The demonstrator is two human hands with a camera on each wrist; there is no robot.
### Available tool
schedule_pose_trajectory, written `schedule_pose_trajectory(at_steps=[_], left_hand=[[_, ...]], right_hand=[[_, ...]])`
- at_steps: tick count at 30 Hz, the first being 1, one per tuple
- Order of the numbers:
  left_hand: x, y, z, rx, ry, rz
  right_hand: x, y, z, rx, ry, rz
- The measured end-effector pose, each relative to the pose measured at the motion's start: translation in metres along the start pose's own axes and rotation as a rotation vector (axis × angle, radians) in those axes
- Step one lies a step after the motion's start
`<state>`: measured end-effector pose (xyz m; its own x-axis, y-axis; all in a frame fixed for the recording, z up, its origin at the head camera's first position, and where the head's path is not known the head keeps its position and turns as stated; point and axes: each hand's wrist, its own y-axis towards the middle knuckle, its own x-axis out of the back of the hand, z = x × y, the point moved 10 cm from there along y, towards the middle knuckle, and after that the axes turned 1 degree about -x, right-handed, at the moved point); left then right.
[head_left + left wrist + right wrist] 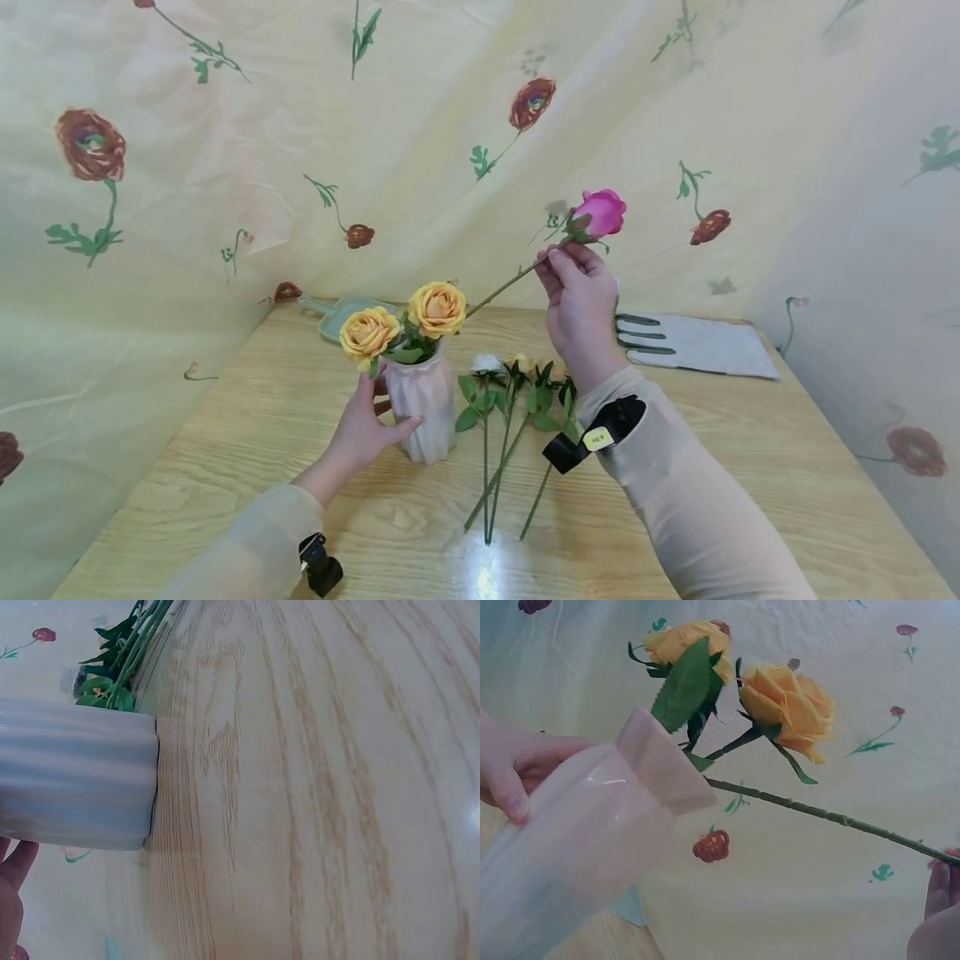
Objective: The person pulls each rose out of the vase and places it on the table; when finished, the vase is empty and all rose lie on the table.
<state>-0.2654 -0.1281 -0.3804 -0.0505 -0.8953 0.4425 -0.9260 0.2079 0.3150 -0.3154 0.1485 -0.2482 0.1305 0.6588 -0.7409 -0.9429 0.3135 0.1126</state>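
Observation:
My left hand grips a white ribbed vase from its left side, thumb across the front. Two yellow roses stand in it, their blooms above the rim. My right hand pinches the stem of a pink rose just below the bloom, up and to the right of the vase. That stem slants down to the vase mouth, and its lower end is hidden at the rim. In the left wrist view, the lower part of the vase shows with its base on the table.
Several loose flowers, among them a white rose, lie on the wooden table right of the vase. Behind the vase is a pale green dustpan-like item. A white and green glove lies at the back right, before a flower-patterned curtain.

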Motion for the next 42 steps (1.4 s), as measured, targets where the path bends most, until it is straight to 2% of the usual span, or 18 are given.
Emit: schedule_pose_trajectory(at_steps=[8, 20, 25, 34, 42], left_hand=[[0.0, -0.001, 0.001, 0.006, 0.001, -0.003], [0.0, 0.0, 0.005, 0.015, -0.013, -0.01], [0.0, 0.0, 0.005, 0.031, -0.026, -0.008], [0.0, -0.001, 0.005, 0.034, -0.019, -0.004], [-0.001, -0.001, 0.006, 0.038, -0.019, -0.001]], right_hand=[[0.026, 0.006, 0.009, -0.013, 0.093, -0.062], [0.04, 0.008, 0.032, 0.025, 0.134, -0.091], [0.05, 0.011, 0.038, 0.023, 0.124, -0.111], [0.083, 0.014, 0.034, -0.041, 0.08, -0.171], [0.113, 0.015, 0.029, -0.063, -0.051, -0.207]])
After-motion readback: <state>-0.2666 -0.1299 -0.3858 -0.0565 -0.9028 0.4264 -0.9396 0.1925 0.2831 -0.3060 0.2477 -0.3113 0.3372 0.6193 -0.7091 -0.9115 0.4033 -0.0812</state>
